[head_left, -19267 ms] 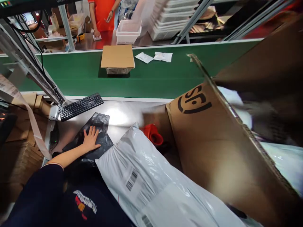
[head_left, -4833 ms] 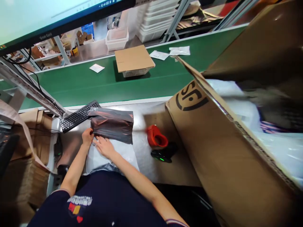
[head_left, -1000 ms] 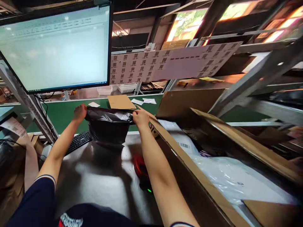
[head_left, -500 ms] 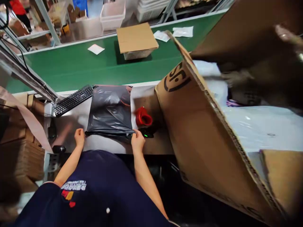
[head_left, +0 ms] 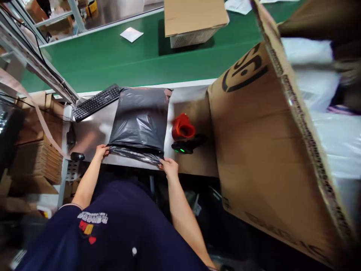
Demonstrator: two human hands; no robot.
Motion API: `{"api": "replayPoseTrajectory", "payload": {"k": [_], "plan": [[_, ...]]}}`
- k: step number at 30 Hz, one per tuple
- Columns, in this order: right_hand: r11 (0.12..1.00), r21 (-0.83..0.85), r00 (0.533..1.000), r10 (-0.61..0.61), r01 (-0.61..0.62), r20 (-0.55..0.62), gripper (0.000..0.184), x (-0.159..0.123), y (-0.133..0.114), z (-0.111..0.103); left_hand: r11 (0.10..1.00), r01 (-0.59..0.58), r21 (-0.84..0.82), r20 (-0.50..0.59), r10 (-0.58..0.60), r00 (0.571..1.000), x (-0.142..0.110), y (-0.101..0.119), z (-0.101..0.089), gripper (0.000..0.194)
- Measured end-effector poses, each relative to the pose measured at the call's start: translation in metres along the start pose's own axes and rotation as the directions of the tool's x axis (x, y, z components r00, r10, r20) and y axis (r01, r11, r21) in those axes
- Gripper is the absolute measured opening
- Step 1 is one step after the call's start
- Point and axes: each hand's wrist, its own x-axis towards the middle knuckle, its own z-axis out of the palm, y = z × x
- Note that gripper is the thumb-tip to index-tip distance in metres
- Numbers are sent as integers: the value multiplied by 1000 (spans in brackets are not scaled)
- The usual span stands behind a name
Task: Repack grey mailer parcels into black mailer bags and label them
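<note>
A black plastic mailing bag [head_left: 141,120] lies flat on the metal table [head_left: 93,141], its near edge by the table's front. My left hand [head_left: 102,151] pinches the bag's near left corner. At the near right corner, my right hand [head_left: 169,165] has its fingers closed on the same edge. Between the two hands the near strip of the bag is creased and shiny. Just right of the bag stands a red tape dispenser or roll-like object [head_left: 183,126], its exact kind unclear. Beside it is a black device with a green light [head_left: 182,147].
A black keyboard [head_left: 97,102] lies left of the bag, with a mouse [head_left: 77,156] nearer me. A big open carton [head_left: 254,124] holding white bags stands at right. Behind runs a green conveyor [head_left: 101,62] with a cardboard-covered basket [head_left: 194,26]. Flattened cardboard [head_left: 36,162] is stacked at left.
The view has shifted, so the table's contents appear elsewhere. The bag's near edge has been drawn out flatter and lower, with both hands still holding its corners.
</note>
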Motion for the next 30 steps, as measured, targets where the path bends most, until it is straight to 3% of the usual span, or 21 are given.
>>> {"api": "replayPoseTrajectory", "payload": {"k": [3,5,7,10,12,15,17,19,24,30], "plan": [[961,-276,997,-45,25,-68,32,-23,7,-12,1000,8,-27,9,-8,1000,-15,-24,-8,25],[819,-560,968,-223,124,-111,44,-43,12,-14,999,3,-49,51,-1,999,-23,-36,-13,22],[641,-719,911,-412,270,-25,52,-65,16,-3,998,-5,-62,116,12,993,-27,-45,-19,20],[549,-617,821,-459,563,340,41,-92,16,43,997,-28,-69,207,42,977,-27,-54,-30,21],[532,-490,716,-405,690,568,36,-104,11,89,996,-52,-70,258,68,964,-24,-57,-36,18],[508,-395,612,-382,765,692,29,-110,2,158,994,-91,-67,322,107,941,-17,-60,-40,18],[496,-389,601,-397,777,694,26,-110,-2,192,990,-121,-66,337,137,931,-10,-61,-41,21],[490,-409,617,-410,770,671,26,-108,-3,211,986,-154,-66,334,167,928,-2,-60,-40,24],[498,-440,655,-439,747,615,29,-106,8,222,980,-193,-49,366,197,909,16,-56,-38,21],[545,-405,669,-472,734,575,16,-99,29,241,979,-200,-48,461,199,865,27,-53,-44,16]]}}
